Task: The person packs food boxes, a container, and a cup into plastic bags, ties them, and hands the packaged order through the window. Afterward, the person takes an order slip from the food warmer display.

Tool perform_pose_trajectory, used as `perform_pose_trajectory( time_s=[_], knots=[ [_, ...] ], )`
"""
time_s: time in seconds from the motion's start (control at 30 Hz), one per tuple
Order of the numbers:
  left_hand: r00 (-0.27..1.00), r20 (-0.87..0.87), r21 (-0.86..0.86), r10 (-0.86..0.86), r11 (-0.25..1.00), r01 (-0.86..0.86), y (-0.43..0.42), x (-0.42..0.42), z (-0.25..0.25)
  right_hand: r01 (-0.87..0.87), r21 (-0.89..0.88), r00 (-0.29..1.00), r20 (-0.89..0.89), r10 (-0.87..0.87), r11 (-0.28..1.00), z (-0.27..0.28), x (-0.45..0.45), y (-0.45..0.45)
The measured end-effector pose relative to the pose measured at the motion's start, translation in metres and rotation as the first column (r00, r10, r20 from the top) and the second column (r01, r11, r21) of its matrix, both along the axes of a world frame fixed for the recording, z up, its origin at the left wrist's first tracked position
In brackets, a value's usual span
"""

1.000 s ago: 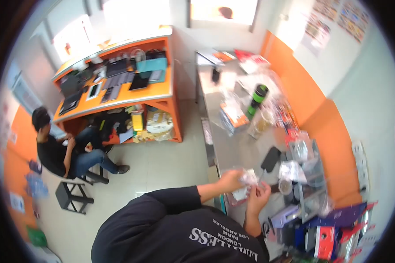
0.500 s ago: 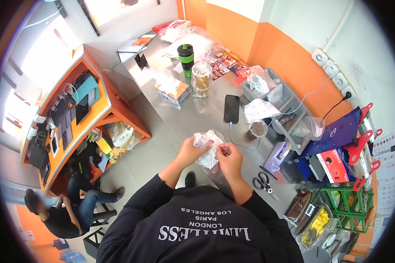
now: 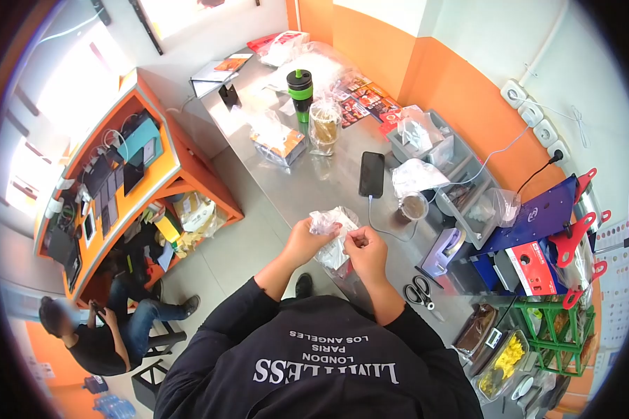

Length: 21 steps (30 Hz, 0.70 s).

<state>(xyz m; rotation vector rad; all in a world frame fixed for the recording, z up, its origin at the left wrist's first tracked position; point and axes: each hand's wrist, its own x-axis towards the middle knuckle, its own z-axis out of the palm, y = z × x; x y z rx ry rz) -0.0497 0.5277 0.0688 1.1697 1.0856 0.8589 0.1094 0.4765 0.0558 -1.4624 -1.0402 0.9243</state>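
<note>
One metal table: stretches ahead of both hands, its left edge running back towards the spot beneath them.
Black top: behind the hands, with both sleeves reaching forward, pushed or cut short of the wrists.
Seated person: well apart from the hands, out to their left, forearms bent up in front.
Grey divided tray: ahead and to the right of the right hand, apart from it.
Left forearm: bare near the wrist, slanting forward and inward, so the hand comes in from the left.
Right forearm: bare near the wrist, slanting forward and slightly leftward, steeper than the other.
Left hand: closed around the packet's left side, fingers pointing right, thumb laid along the top.
Right hand: fingers curled, thumb and forefinger pinched on the packet's right edge, knuckles ahead.
White packet: crumpled in clear plastic, between the two hands, over the table's edge; whether it rests there cannot be told.
Phone: ahead of the right hand, cable plugged into its near end.
Scissors: right of the right wrist, handles nearer.
</note>
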Motion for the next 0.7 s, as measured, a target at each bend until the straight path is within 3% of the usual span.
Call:
perform_pose_trajectory(
  time_s=[0.37, 0.57, 0.63, 0.7],
  knots=[
    [0.999, -0.049, -0.012, -0.012, 1.000, 0.012, 0.001, 0.000, 0.004, -0.027, -0.011, 0.999, -0.033, 0.026, 1.000, -0.001, 0.002, 0.005],
    [0.993, -0.112, 0.053, -0.035, 0.998, 0.041, 0.005, -0.003, -0.008, -0.096, -0.045, 0.983, -0.160, 0.087, 0.994, -0.003, 0.008, 0.017],
    [0.969, -0.239, 0.070, -0.065, 0.994, 0.084, 0.005, -0.004, -0.008, -0.166, -0.102, 0.982, -0.110, 0.154, 0.981, -0.002, 0.013, 0.022],
    [0.970, -0.227, 0.111, -0.082, 0.988, 0.110, 0.006, -0.006, -0.009, -0.249, -0.118, 0.969, -0.027, 0.247, 0.961, -0.004, 0.020, 0.028]
  ],
)
